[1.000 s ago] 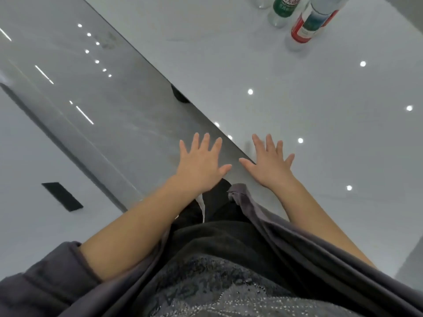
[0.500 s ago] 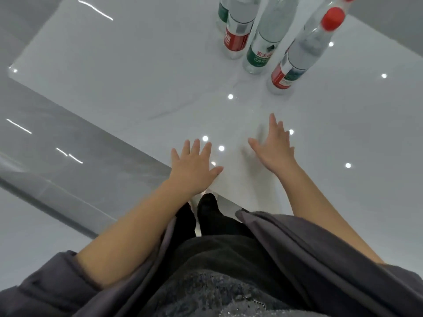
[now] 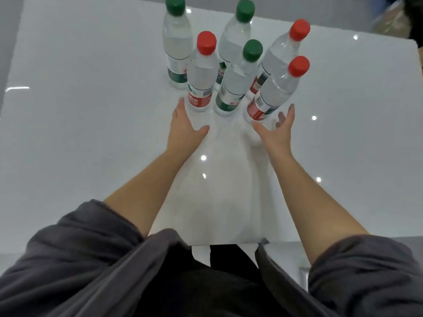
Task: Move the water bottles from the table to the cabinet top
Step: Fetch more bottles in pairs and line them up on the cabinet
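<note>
Six clear water bottles stand upright in a tight cluster on the far half of a glossy white table (image 3: 91,110). In the near row are a front left red-capped bottle (image 3: 201,74), a front green-capped bottle (image 3: 238,83) and a front right red-capped bottle (image 3: 277,90). Behind them are a back left green-capped bottle (image 3: 176,42), a back middle green-capped bottle (image 3: 233,40) and a back right red-capped bottle (image 3: 279,53). The near row hides the lower bodies and most of the labels of the two rightmost back bottles. The print on every label is too blurred to read. The left hand (image 3: 184,131) lies low over the table with straight fingers and the thumb spread, grasping nothing. Its fingertips are just beside the base of the front left red-capped bottle, and contact cannot be told. The right hand (image 3: 278,133) is spread too, palm turned inward and empty. Its thumb and fingers flank the base of the front right red-capped bottle, and it seems not to touch it, though motion blur softens the fingertips. Dark grey sleeves, the left sleeve (image 3: 80,236) and the right sleeve (image 3: 366,259), are pushed up the forearms. They and the person's dark clothing cover part of the table's near edge. A blurred brownish shape (image 3: 389,21) at the top right is cut off by the frame and cannot be identified.
</note>
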Motion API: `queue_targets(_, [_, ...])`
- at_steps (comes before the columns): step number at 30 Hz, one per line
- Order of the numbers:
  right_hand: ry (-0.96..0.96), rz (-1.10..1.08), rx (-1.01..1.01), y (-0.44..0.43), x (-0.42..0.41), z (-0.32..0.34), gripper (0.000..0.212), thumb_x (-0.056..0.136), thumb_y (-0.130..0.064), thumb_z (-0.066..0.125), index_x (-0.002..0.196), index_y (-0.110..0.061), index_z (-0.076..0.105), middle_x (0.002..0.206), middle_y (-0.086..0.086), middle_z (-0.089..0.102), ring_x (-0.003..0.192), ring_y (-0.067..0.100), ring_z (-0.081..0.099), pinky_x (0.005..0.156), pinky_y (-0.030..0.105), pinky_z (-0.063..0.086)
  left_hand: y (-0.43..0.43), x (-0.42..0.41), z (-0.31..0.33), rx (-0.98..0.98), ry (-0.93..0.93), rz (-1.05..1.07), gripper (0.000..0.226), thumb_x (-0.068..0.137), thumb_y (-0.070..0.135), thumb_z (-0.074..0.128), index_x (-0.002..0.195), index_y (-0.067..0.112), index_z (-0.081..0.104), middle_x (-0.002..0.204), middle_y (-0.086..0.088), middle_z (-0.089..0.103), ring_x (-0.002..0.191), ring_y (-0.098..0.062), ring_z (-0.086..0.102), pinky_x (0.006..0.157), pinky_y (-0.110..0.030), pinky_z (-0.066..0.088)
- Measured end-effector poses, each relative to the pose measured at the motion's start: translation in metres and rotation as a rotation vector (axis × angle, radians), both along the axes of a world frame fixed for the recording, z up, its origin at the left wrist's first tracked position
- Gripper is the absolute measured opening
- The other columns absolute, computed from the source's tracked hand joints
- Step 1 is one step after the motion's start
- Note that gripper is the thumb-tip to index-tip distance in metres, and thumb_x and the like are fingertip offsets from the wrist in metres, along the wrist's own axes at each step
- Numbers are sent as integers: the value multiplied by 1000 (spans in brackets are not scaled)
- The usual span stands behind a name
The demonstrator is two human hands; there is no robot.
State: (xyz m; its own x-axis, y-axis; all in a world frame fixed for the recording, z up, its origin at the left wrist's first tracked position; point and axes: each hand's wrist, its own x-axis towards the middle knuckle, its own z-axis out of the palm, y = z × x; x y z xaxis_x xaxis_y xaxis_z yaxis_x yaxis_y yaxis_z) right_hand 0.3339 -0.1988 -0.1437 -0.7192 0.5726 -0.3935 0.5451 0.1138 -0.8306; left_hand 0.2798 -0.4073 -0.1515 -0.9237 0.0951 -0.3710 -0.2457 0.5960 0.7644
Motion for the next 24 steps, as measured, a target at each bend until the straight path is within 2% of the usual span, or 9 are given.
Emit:
queue_targets(3, [44, -54, -20, -1, -12, -5, 109, 75, -30, 84, 154, -29, 9, 159, 0, 27, 144, 17, 31, 114, 36, 33, 0, -34, -7, 61, 29, -18, 97, 77, 25, 78, 153, 15, 18, 154, -3, 33, 141, -18, 33, 113, -30, 30])
queue_targets(5, [72, -65, -19, 0, -21, -10, 100, 73, -27, 85, 149, -25, 21, 151, -2, 39, 137, 14, 41, 111, 36, 38, 3, -48, -10, 120, 73, -22, 87, 73, 23, 80, 145, 16, 32, 141, 0, 48, 128, -16, 48, 105, -28, 40])
queue_targets(7, [91, -65, -8, 2, -27, -15, 88, 72, -23, 85, 141, -21, 31, 133, -8, 49, 120, 5, 52, 100, 26, 46, 6, -59, -12, 155, 95, -4, 74, 73, 24, 80, 136, 16, 42, 130, 2, 57, 116, -16, 56, 95, -28, 46])
queue_targets(9, [112, -69, 6, 3, -32, -17, 77, 73, -21, 86, 132, -23, 37, 119, -15, 53, 105, -4, 55, 86, 15, 47, 7, -66, -14, 171, 107, 7, 69, 72, 28, 80, 131, 17, 46, 123, 3, 61, 110, -16, 60, 92, -31, 49])
queue_targets(10, [121, -76, 17, 4, -34, -18, 73, 72, -23, 86, 129, -25, 39, 116, -17, 54, 102, -5, 55, 82, 14, 46, 7, -69, -15, 176, 110, 7, 68, 71, 29, 80, 130, 19, 47, 122, 4, 62, 108, -16, 61, 92, -33, 50])
queue_targets(15, [105, -38, 64, 2, -23, -13, 73, 68, -34, 88, 124, -35, 41, 119, -19, 57, 109, 0, 57, 89, 18, 48, -3, -58, -13, 195, 84, -26, 61, 72, 32, 82, 124, 27, 51, 111, 16, 62, 102, -8, 61, 91, -29, 51])
queue_targets(18, [100, -33, 62, -11, 2, -17, 78, 66, -37, 89, 129, -29, 43, 125, -14, 58, 113, 5, 58, 95, 25, 50, -16, -35, -11, 184, 66, -40, 58, 70, 34, 82, 120, 28, 53, 111, 13, 65, 100, -9, 63, 90, -32, 53])
queue_targets(22, [95, -52, 27, -28, 39, -26, 77, 64, -43, 87, 128, -22, 51, 121, -7, 65, 108, 8, 64, 96, 36, 54, -31, 2, -12, 142, 39, -55, 52, 70, 37, 83, 113, 28, 55, 105, 13, 66, 97, -8, 63, 85, -29, 53])
queue_targets(24, [88, -55, 9, -34, 51, -29, 74, 65, -43, 87, 127, -22, 52, 118, -6, 66, 107, 9, 66, 94, 37, 55, -36, 14, -16, 138, 34, -89, 52, 70, 35, 83, 113, 28, 56, 105, 13, 66, 97, -7, 63, 85, -28, 53])
